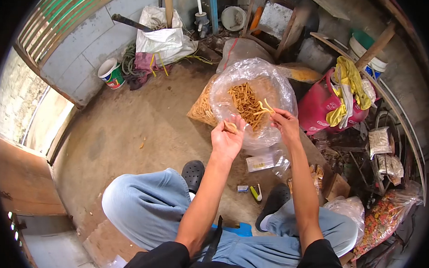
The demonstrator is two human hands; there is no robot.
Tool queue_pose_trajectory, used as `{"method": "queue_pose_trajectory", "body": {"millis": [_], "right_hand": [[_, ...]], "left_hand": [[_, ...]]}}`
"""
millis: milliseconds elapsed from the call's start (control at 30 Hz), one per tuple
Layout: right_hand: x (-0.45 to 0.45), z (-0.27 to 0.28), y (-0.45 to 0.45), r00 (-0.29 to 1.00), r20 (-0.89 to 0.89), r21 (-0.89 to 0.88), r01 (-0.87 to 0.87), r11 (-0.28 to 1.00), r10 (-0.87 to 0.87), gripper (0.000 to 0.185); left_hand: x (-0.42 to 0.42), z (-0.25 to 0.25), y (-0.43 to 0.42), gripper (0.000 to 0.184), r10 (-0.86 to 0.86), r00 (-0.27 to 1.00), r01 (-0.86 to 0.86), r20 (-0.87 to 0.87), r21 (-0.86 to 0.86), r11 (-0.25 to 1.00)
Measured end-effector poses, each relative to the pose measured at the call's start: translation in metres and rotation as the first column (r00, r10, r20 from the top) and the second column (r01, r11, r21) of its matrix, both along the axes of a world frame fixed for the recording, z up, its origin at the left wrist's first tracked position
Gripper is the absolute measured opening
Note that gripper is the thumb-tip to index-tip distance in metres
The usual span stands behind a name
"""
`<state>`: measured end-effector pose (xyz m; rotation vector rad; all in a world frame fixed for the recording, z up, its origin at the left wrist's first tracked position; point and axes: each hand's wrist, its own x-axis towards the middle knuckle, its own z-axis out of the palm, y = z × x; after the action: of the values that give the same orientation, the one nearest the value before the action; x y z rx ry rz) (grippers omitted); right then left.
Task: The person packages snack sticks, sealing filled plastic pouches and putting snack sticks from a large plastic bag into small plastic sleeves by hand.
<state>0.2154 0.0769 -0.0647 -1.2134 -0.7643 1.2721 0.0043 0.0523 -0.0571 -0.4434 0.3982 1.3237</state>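
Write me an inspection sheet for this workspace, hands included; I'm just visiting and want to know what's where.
Surface: brown floor, stained, with small scraps.
Job's things: open clear bag holding brown sticks.
Clutter: green stapler and small box between the shoes; pink bag with yellow cloth draped over it, at right.
Grippers: bare hands; left hand palm up with a tan piece on it, right hand pinching pale yellow sticks in its fingers.
Cables: nothing seen.
Surroundings: block wall; white sack and paint bucket near it.
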Motion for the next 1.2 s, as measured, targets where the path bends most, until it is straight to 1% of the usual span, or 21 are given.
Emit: {"method": "queue_pose_trajectory", "body": {"millis": [33, 100, 133, 167, 200, 233, 267, 300, 367, 433, 500, 533, 600, 700, 800, 867, 933, 967, 1133, 1200], "right_hand": [[-0.002, 0.001, -0.002, 1.000, 0.006, 0.003, -0.001, 1.000, 0.001, 0.024], [-0.003, -0.008, -0.002, 0.987, 0.158, 0.054, -0.007, 0.999, -0.002, 0.024], [-0.001, -0.019, 0.001, 0.987, 0.158, 0.066, -0.002, 0.998, -0.008, 0.024], [-0.001, -0.035, 0.004, 0.987, 0.159, 0.000, 0.020, 1.000, -0.020, 0.025], [0.000, -0.047, 0.007, 0.987, 0.158, -0.066, 0.040, 0.997, -0.029, 0.025], [0.001, -0.051, 0.006, 0.987, 0.154, -0.058, 0.041, 0.997, -0.031, 0.025], [0.002, -0.056, 0.005, 0.993, 0.107, -0.081, 0.062, 0.995, -0.053, 0.025], [0.002, -0.055, 0.004, 0.996, 0.061, -0.107, 0.079, 0.991, -0.072, 0.024], [0.004, -0.056, 0.001, 0.996, 0.042, -0.098, 0.079, 0.992, -0.076, 0.024], [0.000, -0.042, -0.005, 0.996, 0.024, -0.090, 0.082, 0.993, -0.080, 0.024], [-0.002, -0.026, -0.011, 0.993, 0.085, -0.010, 0.083, 0.996, -0.082, 0.024], [-0.004, -0.021, -0.013, 0.993, 0.088, -0.012, 0.079, 0.997, -0.078, 0.024], [-0.004, -0.014, -0.012, 0.975, 0.218, 0.044, 0.025, 0.999, -0.034, 0.025], [-0.003, -0.025, -0.003, 0.975, 0.221, 0.002, 0.033, 0.999, -0.033, 0.025], [-0.003, -0.033, 0.002, 0.982, 0.177, -0.008, 0.060, 0.998, -0.057, 0.024], [-0.004, -0.034, 0.003, 0.983, 0.175, -0.016, 0.068, 0.998, -0.064, 0.024], [-0.007, -0.033, 0.002, 0.983, 0.173, -0.028, 0.075, 0.997, -0.069, 0.024], [-0.007, -0.032, 0.001, 0.981, 0.179, -0.009, 0.079, 0.997, -0.076, 0.024], [-0.008, -0.038, 0.001, 0.972, 0.218, 0.058, 0.080, 0.995, -0.091, 0.024], [-0.007, -0.038, 0.001, 0.965, 0.238, 0.113, 0.086, 0.990, -0.111, 0.023]], "left_hand": [[0.001, 0.001, -0.001, 0.025, -0.010, 1.000, 0.010, 0.006, 0.019, 1.000], [0.003, 0.006, -0.005, 0.025, -0.024, 1.000, 0.024, 0.011, 0.044, 0.999], [0.004, 0.012, -0.007, 0.024, -0.013, 1.000, 0.013, -0.006, 0.019, 1.000], [0.005, 0.017, -0.009, 0.024, -0.002, 1.000, 0.002, -0.024, -0.006, 1.000], [0.005, 0.019, -0.009, 0.024, -0.004, 1.000, 0.005, -0.027, 0.005, 1.000], [0.005, 0.018, -0.011, 0.023, -0.013, 1.000, 0.013, -0.020, 0.008, 1.000], [0.003, 0.016, -0.012, 0.022, -0.018, 1.000, 0.018, -0.013, 0.010, 1.000], [0.002, 0.016, -0.012, 0.022, -0.014, 1.000, 0.014, -0.015, 0.016, 1.000], [0.002, 0.015, -0.014, 0.021, -0.014, 1.000, 0.014, -0.021, 0.016, 1.000], [0.001, 0.016, -0.015, 0.021, -0.013, 1.000, 0.013, -0.027, 0.013, 1.000], [0.000, 0.016, -0.013, 0.021, -0.011, 0.999, 0.011, -0.032, 0.009, 1.000], [-0.001, 0.014, -0.013, 0.021, -0.007, 1.000, 0.008, -0.023, 0.020, 1.000], [0.001, 0.014, -0.012, 0.020, -0.003, 1.000, 0.003, -0.011, 0.026, 1.000], [0.006, 0.015, -0.015, 0.020, -0.009, 1.000, 0.009, -0.022, -0.027, 1.000], [0.009, 0.013, -0.015, 0.020, -0.020, 0.999, 0.020, -0.048, -0.006, 1.000], [0.009, 0.012, -0.015, 0.022, -0.040, 0.999, 0.040, -0.005, 0.004, 0.999], [0.008, 0.007, -0.016, 0.022, -0.045, 0.999, 0.045, -0.020, 0.018, 0.999], [0.008, 0.005, -0.016, 0.023, -0.055, 0.998, 0.056, -0.036, 0.034, 0.998], [0.008, 0.009, -0.017, 0.024, -0.047, 0.998, 0.047, -0.039, 0.007, 0.999], [0.008, 0.008, -0.017, 0.024, -0.048, 0.998, 0.049, -0.042, 0.004, 0.999]]}}
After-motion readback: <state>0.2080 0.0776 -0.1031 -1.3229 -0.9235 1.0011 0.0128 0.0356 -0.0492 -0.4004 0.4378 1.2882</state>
